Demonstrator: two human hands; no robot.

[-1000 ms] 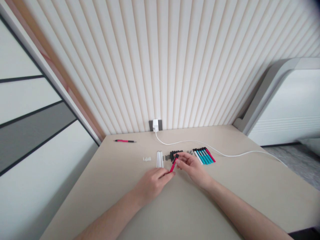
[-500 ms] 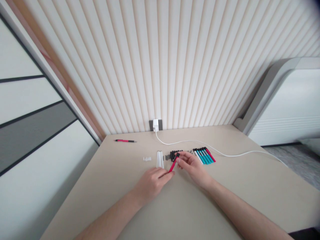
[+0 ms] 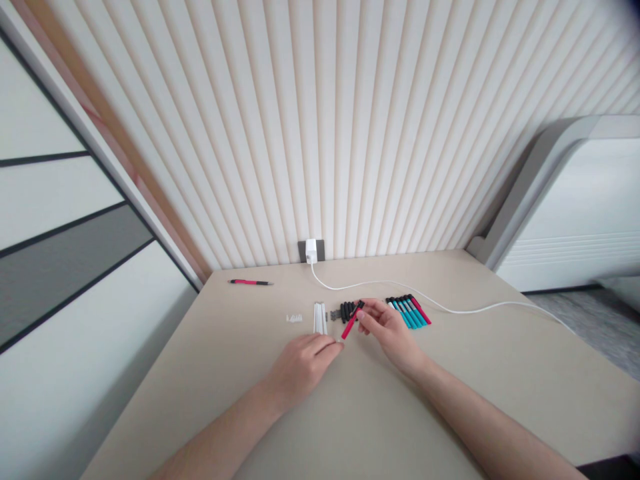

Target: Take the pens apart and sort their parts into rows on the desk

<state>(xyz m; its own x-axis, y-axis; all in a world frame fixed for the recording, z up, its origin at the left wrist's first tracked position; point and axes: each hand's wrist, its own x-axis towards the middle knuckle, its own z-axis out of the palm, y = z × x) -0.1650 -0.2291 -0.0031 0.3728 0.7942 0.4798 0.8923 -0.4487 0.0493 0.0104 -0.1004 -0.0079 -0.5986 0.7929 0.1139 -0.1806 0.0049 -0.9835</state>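
Observation:
My right hand (image 3: 387, 331) is closed on a red pen barrel (image 3: 350, 326) with a black top and clip, tilted with its red end down to the left. Just below that end, the thumb and fingers of my left hand (image 3: 307, 363) are pinched together. A tiny pale bit shows at the left fingertips, too small to name. Beyond my left hand lie several white pen refills (image 3: 320, 316) side by side. Several black grips (image 3: 345, 311) lie behind the red barrel, partly hidden by it and my right hand. Small grey metal parts (image 3: 335, 315) sit left of the grips.
Turquoise pen barrels (image 3: 409, 312) lie in a row on the right with a red one (image 3: 421, 311). Small clear pieces (image 3: 295, 318) lie left. A red and black pen (image 3: 251, 282) rests at the back left. A white cable (image 3: 445, 309) runs from a charger (image 3: 311, 250).
The red pen barrel, in my right hand, has moved slightly up and right, so its lower end is now apart from my left fingers. My left hand has barely moved.

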